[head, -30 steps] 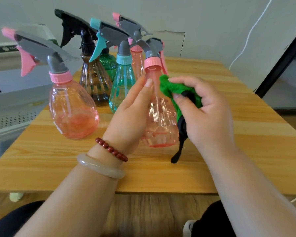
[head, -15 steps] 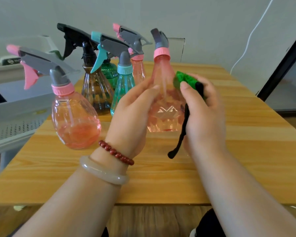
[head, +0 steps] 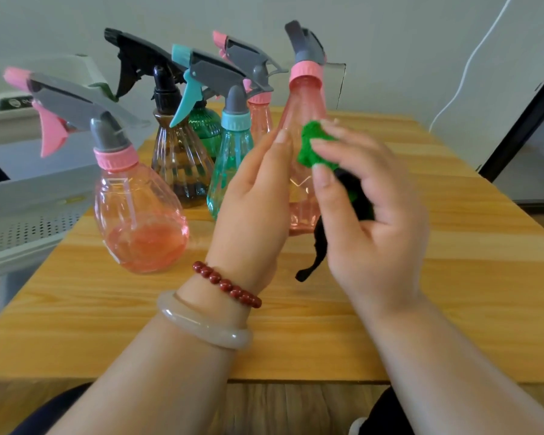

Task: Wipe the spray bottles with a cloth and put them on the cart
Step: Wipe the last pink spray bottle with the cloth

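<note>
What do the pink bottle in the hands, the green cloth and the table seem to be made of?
Pink spray bottle: likely clear glossy plastic; light passes through it. Green cloth: soft, fuzzy fabric, bunched up. Table: wood or wood-look laminate, with grain lines.

Bright, diffuse light; faint shadows on my table (head: pixel 453 277). My right hand (head: pixel 371 221) shows motion blur; wide-angle distortion tilts edges at 3 and 9 o'clock.

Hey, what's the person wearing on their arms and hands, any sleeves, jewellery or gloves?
Both forearms are bare: no sleeves or gloves. The left hand has two things at its wrist: a dark red bead bracelet and, further up the arm, a pale translucent bangle. The right hand and its wrist wear nothing, and no rings show on either hand.
</note>
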`<action>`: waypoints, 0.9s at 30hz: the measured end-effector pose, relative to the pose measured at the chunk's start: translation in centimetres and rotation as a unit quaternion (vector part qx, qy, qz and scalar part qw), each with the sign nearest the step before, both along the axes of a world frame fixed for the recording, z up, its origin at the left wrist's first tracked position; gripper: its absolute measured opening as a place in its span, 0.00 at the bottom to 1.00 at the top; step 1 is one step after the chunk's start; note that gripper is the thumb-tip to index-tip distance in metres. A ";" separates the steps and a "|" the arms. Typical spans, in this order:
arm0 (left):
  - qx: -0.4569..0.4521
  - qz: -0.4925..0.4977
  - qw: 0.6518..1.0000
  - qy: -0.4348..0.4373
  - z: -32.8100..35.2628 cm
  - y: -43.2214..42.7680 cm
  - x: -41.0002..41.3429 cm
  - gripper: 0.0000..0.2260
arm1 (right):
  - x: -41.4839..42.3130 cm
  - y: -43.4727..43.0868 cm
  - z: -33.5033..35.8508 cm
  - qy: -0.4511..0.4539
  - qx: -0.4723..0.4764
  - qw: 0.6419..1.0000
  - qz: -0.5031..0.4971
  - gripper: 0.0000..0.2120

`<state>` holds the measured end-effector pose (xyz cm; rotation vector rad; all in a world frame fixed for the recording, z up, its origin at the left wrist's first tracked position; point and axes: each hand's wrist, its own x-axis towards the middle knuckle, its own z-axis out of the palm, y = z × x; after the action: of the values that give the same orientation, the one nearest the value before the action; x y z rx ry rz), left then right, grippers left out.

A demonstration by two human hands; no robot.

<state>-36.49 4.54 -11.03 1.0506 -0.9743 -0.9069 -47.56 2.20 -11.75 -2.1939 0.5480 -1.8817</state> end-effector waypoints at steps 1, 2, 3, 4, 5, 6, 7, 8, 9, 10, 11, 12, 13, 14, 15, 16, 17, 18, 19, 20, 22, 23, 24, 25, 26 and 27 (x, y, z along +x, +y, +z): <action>-0.002 0.004 1.000 0.000 0.0 0.0 0.1 0.21 | 0.0 -0.1 -0.1 0.012 -0.008 1.000 0.003 0.09; -0.004 0.009 1.000 -0.010 -0.1 0.0 0.2 0.21 | -0.1 -0.3 0.0 0.015 0.004 1.000 0.005 0.09; -0.004 0.012 1.000 -0.023 -0.1 0.1 0.1 0.20 | -0.1 -0.5 0.2 0.008 0.037 0.999 0.006 0.09; 0.002 0.016 0.999 -0.032 -0.1 0.2 0.0 0.20 | -0.3 -0.8 0.5 -0.012 0.088 0.996 0.008 0.09; 0.009 0.017 0.999 -0.038 -0.1 0.2 -0.2 0.21 | -0.4 -1.0 0.8 -0.038 0.150 0.988 0.015 0.10; 0.015 0.019 0.999 -0.040 -0.1 0.3 -0.4 0.21 | -0.5 -1.2 0.9 -0.056 0.196 0.979 0.018 0.10; 0.021 0.022 0.999 -0.043 0.1 0.4 -0.5 0.20 | -0.6 -1.2 0.9 -0.059 0.212 0.975 0.016 0.11; 0.024 0.028 0.998 -0.049 0.3 0.3 -0.5 0.17 | -0.6 -1.0 0.9 -0.046 0.193 0.980 0.012 0.11; 0.025 0.034 0.997 -0.058 0.5 0.3 -0.6 0.13 | -0.5 -0.5 0.7 -0.023 0.155 0.988 0.008 0.11; 0.023 0.041 0.997 -0.065 0.8 0.2 -0.5 0.11 | -0.3 -0.1 0.4 0.000 0.106 0.994 0.008 0.11; 0.024 0.045 0.997 -0.060 1.0 0.2 -0.6 0.12 | -0.2 0.2 0.2 0.019 0.061 0.998 0.015 0.10; 0.027 0.044 0.998 -0.046 1.3 0.3 -0.6 0.13 | -0.1 0.4 0.0 0.039 0.024 0.999 0.019 0.10; 0.033 0.041 0.998 -0.032 1.4 0.3 -0.5 0.14 | -0.1 0.3 -0.2 0.054 -0.004 0.998 0.018 0.10; 0.038 0.038 0.998 -0.023 1.3 0.3 -0.5 0.13 | -0.1 0.2 -0.3 0.061 -0.021 0.998 0.007 0.10; 0.042 0.036 0.998 -0.019 1.1 0.3 -0.6 0.13 | -0.2 -0.1 -0.4 0.054 -0.015 0.998 -0.001 0.10; 0.050 0.037 0.998 -0.021 1.0 0.4 -0.7 0.14 | -0.4 -0.4 -0.5 0.029 0.018 0.999 -0.007 0.10; 0.058 0.042 0.997 -0.025 0.8 0.4 -0.7 0.17 | -0.4 -0.6 -0.4 -0.012 0.077 0.997 -0.004 0.09; 0.062 0.045 0.997 -0.024 0.7 0.5 -0.8 0.20 | -0.4 -0.6 -0.3 -0.048 0.133 0.990 0.001 0.09; 0.063 0.046 0.997 -0.021 0.6 0.5 -0.8 0.21 | -0.2 -0.5 -0.4 -0.069 0.167 0.984 0.001 0.09; 0.063 0.046 0.997 -0.020 0.7 0.5 -0.8 0.19 | 0.0 -0.3 -0.4 -0.074 0.176 0.982 -0.002 0.09; 0.058 0.047 0.997 -0.026 0.9 0.8 -0.7 0.15 | 0.2 0.2 -0.4 -0.053 0.137 0.989 -0.005 0.09; 0.055 0.045 0.997 -0.023 0.9 0.8 -0.6 0.15 | 0.1 0.3 -0.3 -0.040 0.115 0.993 0.000 0.08; 0.050 0.036 0.998 -0.010 0.8 0.8 -0.4 0.15 | 0.0 0.2 -0.2 -0.033 0.109 0.994 -0.002 0.08; 0.046 0.023 0.999 0.007 0.7 0.8 -0.3 0.16 | -0.3 0.2 -0.1 -0.036 0.119 0.992 -0.015 0.07; 0.047 0.006 0.999 0.027 0.8 0.7 -0.3 0.17 | -0.5 0.0 0.1 -0.049 0.140 0.988 -0.035 0.07; 0.047 -0.010 0.998 0.044 0.8 0.7 -0.3 0.19 | -0.6 -0.1 0.2 -0.065 0.165 0.983 -0.049 0.07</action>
<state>-36.79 5.24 -10.22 1.0722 -0.8779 -1.0153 -48.20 2.11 -11.53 -1.8506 0.8855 -1.8101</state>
